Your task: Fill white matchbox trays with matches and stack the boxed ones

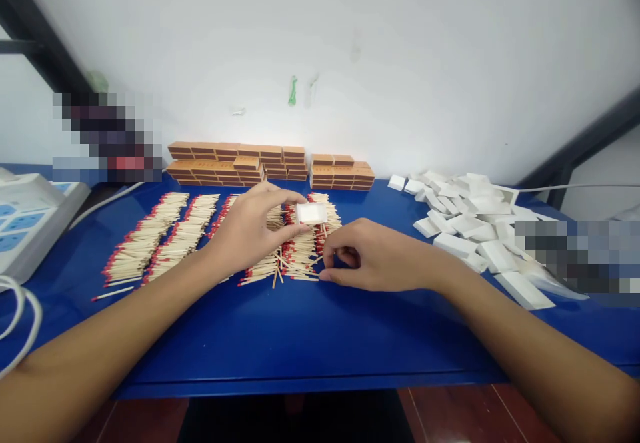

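Note:
Between thumb and fingers, my left hand [250, 223] grips a small white matchbox tray [311, 214], held above the matches with its hollow side facing me. My right hand [370, 256] is at the right end of the match rows, thumb and forefinger pinched low by the matchsticks [300, 256]; whether a match is between the fingertips is too small to make out. The red-tipped matchsticks lie in several slanting rows, such as the leftmost row [150, 236]. Part of the middle rows is hidden behind my left hand.
Brown matchboxes [215, 166] stand stacked against the wall, with a smaller stack [343, 175] beside them. White trays [465, 210] are heaped at right. A power strip [30, 223] with a white cable sits at left on the blue table [300, 343].

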The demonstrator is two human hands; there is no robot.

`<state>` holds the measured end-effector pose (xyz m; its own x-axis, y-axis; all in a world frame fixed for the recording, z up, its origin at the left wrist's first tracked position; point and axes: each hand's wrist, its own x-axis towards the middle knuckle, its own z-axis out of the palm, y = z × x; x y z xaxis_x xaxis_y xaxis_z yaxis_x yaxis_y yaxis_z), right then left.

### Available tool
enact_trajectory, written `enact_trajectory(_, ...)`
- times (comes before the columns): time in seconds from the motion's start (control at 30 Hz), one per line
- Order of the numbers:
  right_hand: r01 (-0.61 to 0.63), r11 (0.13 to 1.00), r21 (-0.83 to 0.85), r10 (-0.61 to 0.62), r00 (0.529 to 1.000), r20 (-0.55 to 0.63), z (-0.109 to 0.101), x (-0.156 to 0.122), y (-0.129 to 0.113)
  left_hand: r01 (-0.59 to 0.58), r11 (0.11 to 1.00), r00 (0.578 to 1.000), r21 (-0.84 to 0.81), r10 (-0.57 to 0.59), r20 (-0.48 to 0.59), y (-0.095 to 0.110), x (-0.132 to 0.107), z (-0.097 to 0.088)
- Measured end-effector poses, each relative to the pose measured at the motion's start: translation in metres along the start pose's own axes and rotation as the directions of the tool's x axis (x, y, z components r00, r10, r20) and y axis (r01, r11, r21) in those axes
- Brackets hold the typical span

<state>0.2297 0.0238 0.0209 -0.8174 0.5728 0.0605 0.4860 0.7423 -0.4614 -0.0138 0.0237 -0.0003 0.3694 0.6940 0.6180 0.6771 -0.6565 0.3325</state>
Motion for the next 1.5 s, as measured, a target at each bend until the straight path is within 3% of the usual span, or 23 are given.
enact_trajectory(0.3, -0.014, 1.000, -0.016, 0.016, 0.995, 0.096, 0.008, 0.001, -0.004, 0.027, 1.000, 1.000, 0.004, -0.027, 0.008, 0.002, -0.001, 0.000)
enact_trajectory(0.73, -0.101, 0.994, 0.035, 0.099, 0.994, 0.044, 0.007, 0.000, 0.000, 0.019, 1.000, 1.000, -0.005, -0.019, -0.007, 0.001, -0.001, -0.001)
enact_trajectory(0.87, -0.095, 0.993, 0.072, 0.097, 0.995, -0.021, 0.000, -0.001, 0.003, 0.000, 1.000, 1.000, 0.003, 0.000, -0.015, -0.001, -0.001, 0.000)
enact_trajectory(1.17, -0.022, 0.984, 0.176, 0.022, 1.000, 0.003, -0.002, -0.003, -0.004, -0.016, 1.000, 1.000, 0.013, 0.017, -0.021, -0.002, -0.002, 0.000)
enact_trajectory(1.33, -0.032, 0.936, 0.351, 0.045, 0.999, -0.027, -0.004, -0.002, -0.004, -0.006, 1.000, 1.000, 0.013, 0.006, -0.014, -0.003, -0.002, -0.001)
enact_trajectory(1.5, -0.136, 0.810, 0.570, 0.086, 0.990, 0.115, 0.000, 0.000, -0.002, 0.003, 1.000, 1.000, 0.009, -0.003, -0.016, -0.005, -0.002, 0.000)
